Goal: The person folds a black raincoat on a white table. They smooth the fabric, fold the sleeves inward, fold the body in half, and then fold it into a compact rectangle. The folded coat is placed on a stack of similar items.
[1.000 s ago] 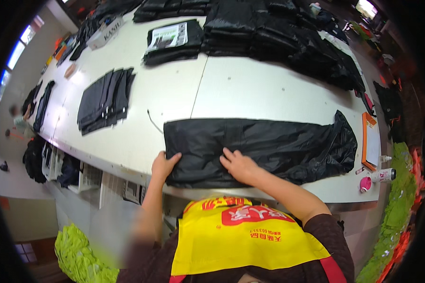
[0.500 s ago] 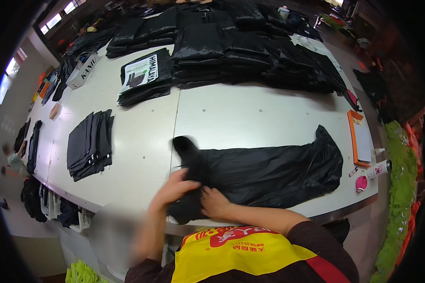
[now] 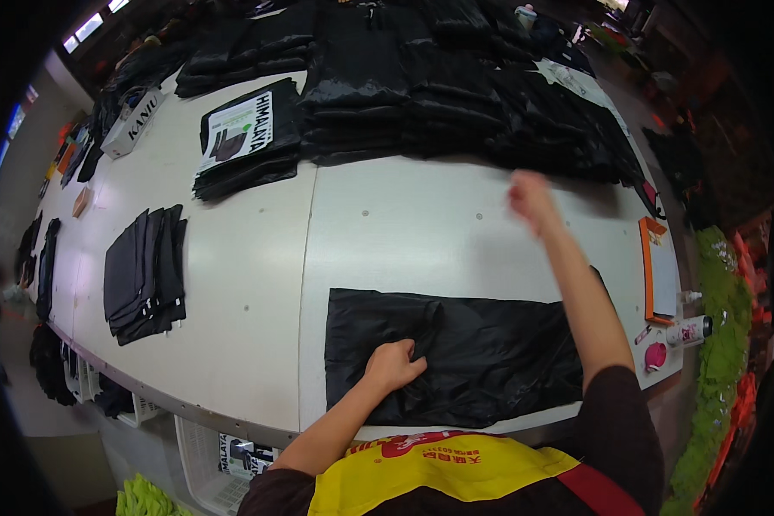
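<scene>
A black garment (image 3: 490, 361) lies flat and slightly wrinkled along the near edge of the table, folded to a long rectangle. My left hand (image 3: 394, 365) rests on its left part with curled fingers, gripping a gathered bit of the cloth. My right hand (image 3: 531, 202) is raised past the far side of the garment, above the bare table top; motion smears its fingers. The right forearm crosses over the garment's right end and partly hides it.
Tall stacks of black packages (image 3: 361, 86) fill the far side. Left stand a labelled package pile (image 3: 236, 133), folded dark garments (image 3: 146, 275) and a white box (image 3: 135, 125). An orange tray (image 3: 660, 271), a bottle (image 3: 690, 330) and a pink item (image 3: 655, 356) sit right. A white basket (image 3: 193, 464) is below.
The dark bundle at the garment's left end has been laid down, leaving a straight end. My right hand has swung far and rightward off the cloth; my left hand has moved right onto it.
</scene>
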A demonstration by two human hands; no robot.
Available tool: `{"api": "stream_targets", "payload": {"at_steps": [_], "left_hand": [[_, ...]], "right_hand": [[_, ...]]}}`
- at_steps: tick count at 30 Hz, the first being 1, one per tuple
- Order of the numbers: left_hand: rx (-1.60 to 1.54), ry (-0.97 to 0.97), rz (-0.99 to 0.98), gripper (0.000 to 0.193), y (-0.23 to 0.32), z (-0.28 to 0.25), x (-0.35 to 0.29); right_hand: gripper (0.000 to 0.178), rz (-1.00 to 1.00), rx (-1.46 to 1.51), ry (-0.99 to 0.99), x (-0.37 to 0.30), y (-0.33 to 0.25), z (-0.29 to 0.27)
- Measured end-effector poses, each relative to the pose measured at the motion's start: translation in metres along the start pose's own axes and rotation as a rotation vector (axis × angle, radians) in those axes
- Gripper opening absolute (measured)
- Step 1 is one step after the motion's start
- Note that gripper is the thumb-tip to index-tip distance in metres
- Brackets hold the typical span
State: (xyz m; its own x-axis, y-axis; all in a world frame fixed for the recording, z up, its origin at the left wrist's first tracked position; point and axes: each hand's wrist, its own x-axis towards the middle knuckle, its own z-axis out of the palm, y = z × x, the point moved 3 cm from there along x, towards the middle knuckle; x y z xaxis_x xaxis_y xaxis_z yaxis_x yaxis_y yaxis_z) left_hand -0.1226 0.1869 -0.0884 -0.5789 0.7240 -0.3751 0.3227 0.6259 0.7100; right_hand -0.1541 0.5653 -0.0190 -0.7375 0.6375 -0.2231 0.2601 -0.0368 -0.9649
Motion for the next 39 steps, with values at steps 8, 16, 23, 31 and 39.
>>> {"api": "stream_targets", "payload": {"at_steps": [8,16,23,31,39], "left_hand": [[-0.075,0.032,-0.005,0.032,-0.004,0.001,-0.001],[-0.055,0.016,0.004,0.031,-0.001,0.003,0.002],[0.050,0.039,-0.056,0.043,0.000,0.002,-0.008],[0.316,-0.054,0.101,0.097,0.048,0.044,-0.074],[0.599,0.321,0.616,0.035,0.002,0.136,-0.098]], "right_hand": [[0.095,-0.335,-1.513,0.555,0.104,-0.098,-0.013],[0.058,-0.342,-1.382,0.470,0.127,-0.090,-0.048],[0.044,-0.703,-0.925,0.468,-0.035,-0.133,-0.063],[0.049,-0.914,-0.672,0.177,-0.258,-0.094,-0.058],[0.036,-1.065,-0.740,-0.591,-0.326,0.063,0.037]]}}
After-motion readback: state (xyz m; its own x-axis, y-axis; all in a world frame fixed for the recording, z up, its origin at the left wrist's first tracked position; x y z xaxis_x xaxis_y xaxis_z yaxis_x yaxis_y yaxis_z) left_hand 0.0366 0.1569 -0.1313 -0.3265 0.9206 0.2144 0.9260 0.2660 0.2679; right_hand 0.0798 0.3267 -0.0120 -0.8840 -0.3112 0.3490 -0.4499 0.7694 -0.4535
